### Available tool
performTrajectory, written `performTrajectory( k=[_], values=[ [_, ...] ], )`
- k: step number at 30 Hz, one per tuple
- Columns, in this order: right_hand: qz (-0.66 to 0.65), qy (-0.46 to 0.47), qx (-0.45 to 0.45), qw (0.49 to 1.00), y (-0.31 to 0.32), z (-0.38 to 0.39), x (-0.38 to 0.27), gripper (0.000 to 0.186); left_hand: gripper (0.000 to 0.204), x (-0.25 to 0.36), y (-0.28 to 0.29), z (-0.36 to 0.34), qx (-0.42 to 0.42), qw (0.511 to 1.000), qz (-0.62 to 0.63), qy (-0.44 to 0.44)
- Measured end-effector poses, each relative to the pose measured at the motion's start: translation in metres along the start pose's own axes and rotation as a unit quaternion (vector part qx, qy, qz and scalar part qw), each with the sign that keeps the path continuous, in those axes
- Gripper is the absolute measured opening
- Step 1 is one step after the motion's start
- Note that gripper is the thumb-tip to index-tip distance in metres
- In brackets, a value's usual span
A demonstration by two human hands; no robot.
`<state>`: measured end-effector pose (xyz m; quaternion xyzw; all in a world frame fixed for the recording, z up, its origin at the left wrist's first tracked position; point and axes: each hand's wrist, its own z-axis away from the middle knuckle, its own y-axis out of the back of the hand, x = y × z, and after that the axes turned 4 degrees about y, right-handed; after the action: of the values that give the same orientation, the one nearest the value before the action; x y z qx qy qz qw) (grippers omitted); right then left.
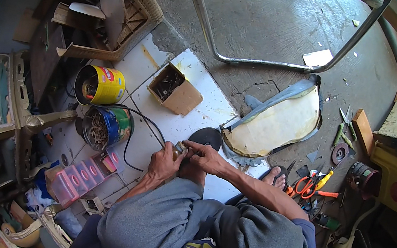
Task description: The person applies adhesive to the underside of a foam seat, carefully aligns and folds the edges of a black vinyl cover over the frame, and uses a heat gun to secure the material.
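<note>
My left hand [164, 162] is closed around a small brownish piece with a metallic end [180, 149], held low in front of my knees. The fingers of my right hand [207, 158] are bent and pressed against the same piece from the right. Its exact kind is too small and too covered to tell. A black cable [149, 121] runs up to my left hand; whether it joins the piece is hidden. Beyond my hands is the dark front of a sandal [206, 136] on my foot.
At left stand a yellow tin [117, 86], a blue-green tin of nails [122, 127] and a pink organizer box [76, 180]. Ahead are a cardboard box of screws [184, 98], a cushioned seat pad [277, 121] and a bent metal tube frame [249, 62]. Orange-handled scissors [307, 187] lie at right.
</note>
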<state>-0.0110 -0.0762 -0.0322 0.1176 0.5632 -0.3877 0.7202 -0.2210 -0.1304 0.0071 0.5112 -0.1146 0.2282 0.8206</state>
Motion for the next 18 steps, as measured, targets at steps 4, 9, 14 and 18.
performTrajectory(
  k=[4, 9, 14, 18],
  values=[
    [-0.161, -0.082, -0.011, 0.984, 0.009, -0.001, -0.006, 0.051, 0.057, 0.012, 0.007, -0.003, -0.068, 0.993, -0.025, 0.095],
    [-0.266, -0.035, 0.014, 0.963, 0.043, 0.021, -0.042, 0.041, 0.102, 0.027, 0.013, -0.012, 0.036, 0.976, -0.209, 0.058],
    [0.060, -0.016, 0.395, 0.917, 0.099, 0.037, -0.008, 0.042, 0.056, 0.069, -0.005, -0.062, 0.076, 0.983, 0.091, -0.137],
    [0.133, 0.001, 0.477, 0.868, 0.113, 0.044, -0.005, 0.047, 0.044, 0.120, -0.051, -0.117, -0.053, 0.971, 0.215, -0.086]
  ],
)
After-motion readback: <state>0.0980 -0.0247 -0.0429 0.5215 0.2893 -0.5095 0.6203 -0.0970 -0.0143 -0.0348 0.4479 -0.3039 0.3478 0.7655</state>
